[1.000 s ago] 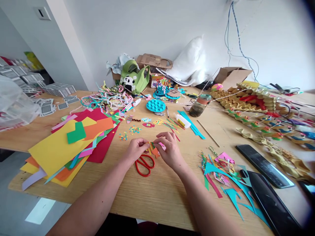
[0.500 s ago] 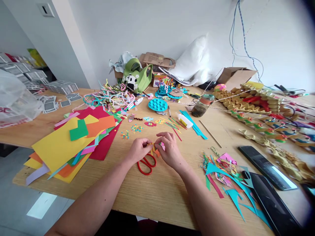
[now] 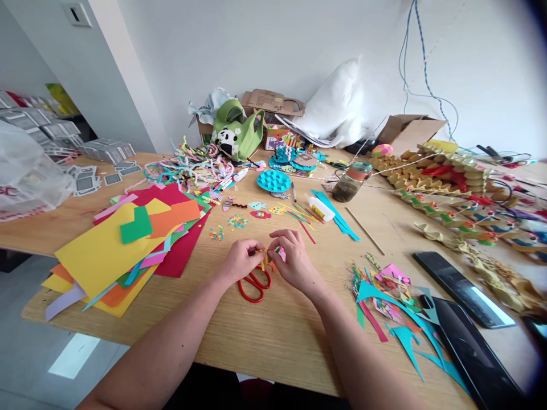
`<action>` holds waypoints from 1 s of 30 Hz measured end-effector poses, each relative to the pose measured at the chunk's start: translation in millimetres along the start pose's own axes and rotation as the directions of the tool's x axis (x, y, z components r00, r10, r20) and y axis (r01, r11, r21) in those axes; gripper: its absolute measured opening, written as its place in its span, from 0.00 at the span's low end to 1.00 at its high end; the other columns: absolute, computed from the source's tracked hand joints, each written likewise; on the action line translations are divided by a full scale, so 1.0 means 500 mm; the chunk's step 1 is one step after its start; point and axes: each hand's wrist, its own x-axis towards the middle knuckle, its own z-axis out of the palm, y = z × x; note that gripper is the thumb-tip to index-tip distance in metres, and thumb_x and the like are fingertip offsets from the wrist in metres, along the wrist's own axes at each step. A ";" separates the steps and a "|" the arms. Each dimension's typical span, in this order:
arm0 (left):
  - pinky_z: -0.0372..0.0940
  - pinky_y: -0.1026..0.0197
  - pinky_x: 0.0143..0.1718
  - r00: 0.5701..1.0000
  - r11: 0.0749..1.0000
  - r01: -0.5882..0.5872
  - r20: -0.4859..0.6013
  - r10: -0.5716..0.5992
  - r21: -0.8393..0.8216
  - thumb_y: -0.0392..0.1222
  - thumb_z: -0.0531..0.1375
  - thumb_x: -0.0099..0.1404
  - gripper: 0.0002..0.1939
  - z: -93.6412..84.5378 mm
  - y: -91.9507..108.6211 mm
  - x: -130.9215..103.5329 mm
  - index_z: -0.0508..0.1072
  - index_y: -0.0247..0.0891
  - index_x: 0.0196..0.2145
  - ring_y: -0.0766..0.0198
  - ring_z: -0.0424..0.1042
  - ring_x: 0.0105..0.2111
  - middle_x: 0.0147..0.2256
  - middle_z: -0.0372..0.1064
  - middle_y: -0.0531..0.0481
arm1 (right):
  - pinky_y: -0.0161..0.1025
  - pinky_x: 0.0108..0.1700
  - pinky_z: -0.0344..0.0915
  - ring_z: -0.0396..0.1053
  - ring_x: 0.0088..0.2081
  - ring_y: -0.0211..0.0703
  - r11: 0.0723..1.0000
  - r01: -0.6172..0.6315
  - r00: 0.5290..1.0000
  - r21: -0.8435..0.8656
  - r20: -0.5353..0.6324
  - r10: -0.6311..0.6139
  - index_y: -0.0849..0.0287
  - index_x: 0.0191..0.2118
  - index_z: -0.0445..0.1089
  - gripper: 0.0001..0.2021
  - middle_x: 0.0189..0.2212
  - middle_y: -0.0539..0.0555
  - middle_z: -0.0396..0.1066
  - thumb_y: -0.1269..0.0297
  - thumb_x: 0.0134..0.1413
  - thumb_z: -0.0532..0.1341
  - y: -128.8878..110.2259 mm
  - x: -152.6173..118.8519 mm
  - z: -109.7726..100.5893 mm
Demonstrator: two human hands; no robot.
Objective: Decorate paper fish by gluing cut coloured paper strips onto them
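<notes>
Close together above the table, my left hand (image 3: 243, 261) and my right hand (image 3: 294, 259) pinch a small yellow paper strip (image 3: 264, 259) between their fingertips. The fingers hide part of the strip. Just below it lie red-handled scissors (image 3: 255, 286), their blades covered by the hands. Small orange and pink paper scraps (image 3: 273, 265) show under my right fingers. Beyond the hands lie paper fish, among them a red fish (image 3: 260, 214), a light blue fish (image 3: 257, 205) and a yellow fish (image 3: 277, 210). Tiny confetti pieces (image 3: 237, 222) are heaped beside them.
Coloured paper sheets (image 3: 102, 250) spread on the left. A glue bottle (image 3: 321, 207), paper strips (image 3: 337, 219), a glass jar (image 3: 352, 181) and a wooden stick (image 3: 364, 230) lie beyond my right hand. Paper offcuts (image 3: 397, 302) and phones (image 3: 464, 290) are at the right.
Both hands stay almost in the same place, still pinching the yellow strip. Only slight finger movement shows, and the whole view has shifted a little.
</notes>
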 end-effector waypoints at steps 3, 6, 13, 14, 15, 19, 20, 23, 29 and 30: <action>0.61 0.65 0.27 1.000 1.000 -0.004 0.011 0.004 0.005 0.38 0.58 0.55 0.07 0.000 -0.003 0.000 0.75 0.35 0.25 0.65 0.68 0.24 0.24 0.72 0.50 | 0.54 0.49 0.61 0.61 0.50 0.53 1.000 0.004 1.000 0.007 0.007 -0.004 0.56 0.31 0.64 0.05 0.46 0.58 0.68 0.73 0.55 0.58 -0.001 -0.001 0.000; 0.60 0.65 0.26 1.000 1.000 -0.008 0.020 0.008 0.009 0.38 0.58 0.55 0.07 0.000 -0.006 0.000 0.74 0.35 0.25 0.66 0.67 0.24 0.23 0.71 0.51 | 0.53 0.49 0.61 0.61 0.50 0.52 1.000 0.018 1.000 0.015 0.021 -0.018 0.56 0.31 0.63 0.06 0.47 0.59 0.67 0.73 0.56 0.57 0.000 -0.001 0.000; 0.59 0.66 0.25 0.999 0.999 0.032 0.023 -0.031 -0.039 0.38 0.58 0.54 0.06 0.000 0.002 0.001 0.74 0.35 0.25 0.67 0.66 0.22 0.22 0.71 0.52 | 0.52 0.51 0.61 0.60 0.52 0.51 0.998 0.057 0.998 0.029 0.039 -0.058 0.56 0.32 0.60 0.06 0.48 0.61 0.65 0.74 0.58 0.54 0.001 -0.003 0.000; 0.59 0.66 0.25 0.999 0.998 0.038 0.023 -0.037 -0.050 0.39 0.58 0.54 0.06 0.000 0.003 0.001 0.74 0.35 0.24 0.67 0.66 0.22 0.22 0.70 0.52 | 0.52 0.52 0.61 0.60 0.53 0.51 0.997 0.062 0.997 0.034 0.039 -0.064 0.56 0.33 0.60 0.06 0.48 0.61 0.65 0.74 0.59 0.54 0.001 -0.003 0.000; 0.58 0.66 0.24 0.999 0.997 0.045 0.022 -0.043 -0.062 0.39 0.58 0.54 0.06 0.000 0.004 0.001 0.74 0.35 0.24 0.67 0.66 0.22 0.22 0.70 0.52 | 0.52 0.52 0.61 0.60 0.53 0.51 0.997 0.067 0.997 0.039 0.039 -0.069 0.56 0.33 0.59 0.06 0.48 0.61 0.65 0.74 0.59 0.54 0.001 -0.003 -0.001; 0.59 0.65 0.26 0.998 0.992 0.067 0.025 -0.065 -0.108 0.40 0.59 0.54 0.07 -0.001 0.005 0.001 0.74 0.35 0.25 0.66 0.67 0.23 0.23 0.71 0.51 | 0.52 0.53 0.60 0.59 0.53 0.50 0.995 0.078 0.996 0.062 0.041 -0.080 0.55 0.33 0.59 0.06 0.48 0.61 0.64 0.73 0.60 0.53 0.000 -0.003 -0.003; 0.59 0.65 0.25 0.997 0.991 0.072 0.021 -0.070 -0.113 0.40 0.59 0.54 0.07 -0.002 0.005 0.001 0.74 0.35 0.25 0.66 0.67 0.23 0.23 0.71 0.51 | 0.52 0.53 0.60 0.59 0.53 0.50 0.995 0.079 0.996 0.066 0.043 -0.082 0.55 0.33 0.59 0.06 0.48 0.61 0.64 0.73 0.60 0.53 -0.001 -0.003 -0.004; 0.59 0.65 0.25 0.997 0.989 0.081 0.004 -0.081 -0.125 0.41 0.59 0.54 0.07 -0.002 0.002 0.001 0.74 0.35 0.25 0.66 0.66 0.23 0.23 0.71 0.51 | 0.52 0.54 0.60 0.58 0.54 0.50 0.993 0.092 0.994 0.076 0.053 -0.096 0.55 0.34 0.59 0.05 0.49 0.61 0.64 0.73 0.61 0.53 -0.004 -0.002 -0.008; 0.61 0.64 0.27 0.990 0.973 0.131 -0.019 -0.137 -0.189 0.42 0.61 0.53 0.07 -0.003 -0.008 0.003 0.74 0.35 0.26 0.65 0.69 0.24 0.23 0.71 0.51 | 0.52 0.55 0.59 0.57 0.57 0.50 0.989 0.115 0.991 0.095 0.062 -0.121 0.55 0.35 0.59 0.05 0.50 0.61 0.63 0.71 0.62 0.52 -0.011 -0.001 -0.019; 0.61 0.64 0.27 0.990 0.973 0.136 -0.021 -0.142 -0.187 0.42 0.61 0.53 0.07 -0.003 -0.010 0.003 0.74 0.35 0.26 0.65 0.69 0.24 0.23 0.71 0.51 | 0.53 0.55 0.58 0.57 0.57 0.50 0.988 0.117 0.990 0.098 0.061 -0.123 0.55 0.35 0.59 0.05 0.51 0.61 0.63 0.71 0.62 0.51 -0.011 -0.001 -0.021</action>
